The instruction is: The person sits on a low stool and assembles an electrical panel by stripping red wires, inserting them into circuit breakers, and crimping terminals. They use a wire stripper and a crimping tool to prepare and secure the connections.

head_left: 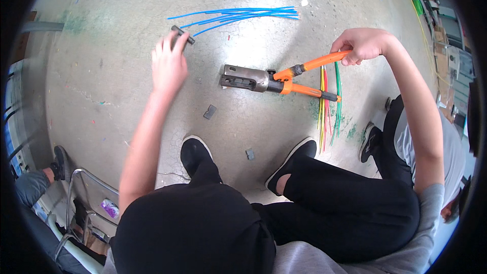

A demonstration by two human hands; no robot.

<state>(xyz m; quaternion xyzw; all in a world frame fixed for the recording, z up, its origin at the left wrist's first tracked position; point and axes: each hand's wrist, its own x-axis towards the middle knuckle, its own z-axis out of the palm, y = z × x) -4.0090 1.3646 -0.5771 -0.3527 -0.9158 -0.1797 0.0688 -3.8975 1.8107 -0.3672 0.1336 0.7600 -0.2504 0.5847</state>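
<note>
On the floor in front of me lies a hydraulic crimping tool [248, 78] with a grey metal head and two orange handles spread apart. My right hand [366, 45] is wrapped round the end of its upper handle. The lower handle rests near the floor, across some wires. At the left, the fingertips of my left hand [170, 66] are closed about a short dark metal pin [190, 39], partly hidden by them. Just beyond the pin lies a bundle of blue wires [238, 15]. A small grey crimping die [210, 111] lies between that hand and my left shoe.
Another small grey die [249, 153] is on the floor between my shoes. Yellow, red and green wires [324, 116] lie at the right. A person [401, 142] is close on my right; another person's leg [38, 185] and a metal-framed chair [91, 177] are at the left.
</note>
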